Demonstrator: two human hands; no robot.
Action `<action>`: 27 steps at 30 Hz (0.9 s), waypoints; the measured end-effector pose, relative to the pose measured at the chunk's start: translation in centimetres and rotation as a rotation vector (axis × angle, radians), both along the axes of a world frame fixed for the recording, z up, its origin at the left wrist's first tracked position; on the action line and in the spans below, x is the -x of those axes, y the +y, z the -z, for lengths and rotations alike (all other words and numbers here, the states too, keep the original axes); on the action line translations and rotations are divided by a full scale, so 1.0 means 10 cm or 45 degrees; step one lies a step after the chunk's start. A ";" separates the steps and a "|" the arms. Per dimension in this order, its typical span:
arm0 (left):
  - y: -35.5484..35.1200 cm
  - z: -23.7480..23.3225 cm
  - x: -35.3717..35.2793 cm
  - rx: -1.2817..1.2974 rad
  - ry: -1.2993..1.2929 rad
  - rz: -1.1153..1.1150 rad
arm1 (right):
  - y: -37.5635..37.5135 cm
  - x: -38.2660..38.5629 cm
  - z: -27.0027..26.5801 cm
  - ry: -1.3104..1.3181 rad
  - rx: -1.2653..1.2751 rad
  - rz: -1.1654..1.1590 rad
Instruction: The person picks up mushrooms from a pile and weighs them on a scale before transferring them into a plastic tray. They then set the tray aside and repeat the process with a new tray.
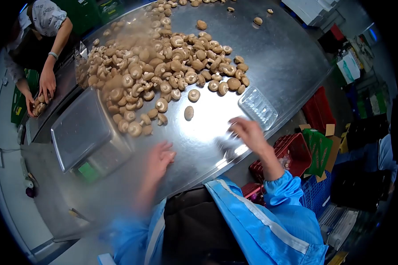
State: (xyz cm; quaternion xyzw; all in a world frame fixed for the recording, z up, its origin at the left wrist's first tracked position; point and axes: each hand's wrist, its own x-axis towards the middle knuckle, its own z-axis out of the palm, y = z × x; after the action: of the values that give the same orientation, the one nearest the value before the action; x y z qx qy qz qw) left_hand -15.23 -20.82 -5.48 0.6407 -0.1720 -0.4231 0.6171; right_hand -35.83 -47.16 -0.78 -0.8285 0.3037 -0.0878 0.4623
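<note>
A large heap of brown mushrooms (163, 62) covers the upper left of the metal table (269, 53). My left hand (160, 160) is over the near edge of the table, below the heap, its fingers apart and nothing in them. To the right, my right hand (247, 132) hovers above the table beside a clear plastic tray (258, 108); its fingers are bent and blurred, and whether they hold anything cannot be made out. Two single mushrooms, one of them lying flat (189, 113), sit between the heap and my hands.
A metal scale (82, 128) stands left of my left hand. At the upper left, a co-worker's hands (47, 84) hold mushrooms. Red crates (296, 152), a green box (318, 152) and a blue crate (316, 194) are beyond the table's right edge.
</note>
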 end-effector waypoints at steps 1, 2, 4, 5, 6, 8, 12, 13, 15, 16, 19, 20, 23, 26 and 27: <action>-0.03 0.02 0.00 0.048 -0.024 0.030 | 0.18 -0.14 -0.04 0.093 -0.221 -0.197; -0.04 0.00 -0.03 0.006 0.081 0.204 | 0.37 -0.27 -0.01 0.083 -0.331 -0.344; -0.03 -0.04 -0.10 -0.081 0.299 0.542 | 0.67 -0.47 0.07 0.105 -0.529 -0.518; 0.01 -0.01 -0.13 -0.139 0.314 0.530 | 0.76 -0.55 0.12 0.137 -0.619 -0.545; 0.08 0.05 -0.16 -0.198 0.330 0.515 | 0.80 -0.59 0.20 0.143 -0.727 -0.476; 0.23 0.09 -0.24 -0.285 0.378 0.383 | 0.85 -0.62 0.44 0.063 -0.729 -0.243; 0.47 0.26 -0.42 -0.398 0.503 -0.022 | 0.94 -0.65 0.82 0.163 -0.902 -0.040; 0.51 0.35 -0.44 -0.427 0.535 -0.107 | 0.98 -0.70 0.80 0.201 -1.083 0.031; 0.52 0.47 -0.42 -0.440 0.616 -0.214 | 1.09 -0.86 0.75 0.226 -1.053 0.032; 0.53 0.51 -0.40 -0.434 0.663 -0.277 | 1.12 -0.95 0.69 0.239 -0.991 0.046; 0.57 0.45 -0.43 -0.479 0.699 -0.374 | 1.16 -1.16 0.77 0.183 -0.917 0.108; 0.58 0.41 -0.46 -0.512 0.696 -0.383 | 1.15 -1.22 0.79 0.170 -0.918 0.132; 0.49 0.44 -0.58 -0.468 0.634 -0.342 | 1.04 -1.42 0.85 0.118 -0.879 0.207; -0.03 0.51 -0.88 -0.363 0.592 -0.322 | 0.75 -1.63 0.86 0.090 -0.836 0.368; -0.25 0.54 -0.94 -0.337 0.591 -0.314 | 0.60 -1.70 0.86 0.085 -0.822 0.437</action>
State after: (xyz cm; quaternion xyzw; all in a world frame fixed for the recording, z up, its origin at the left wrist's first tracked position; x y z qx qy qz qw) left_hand -5.88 -23.36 -10.85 0.6179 0.1095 -0.4989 0.5978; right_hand -18.82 -41.18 -9.35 -0.5794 0.4652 -0.0364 0.6682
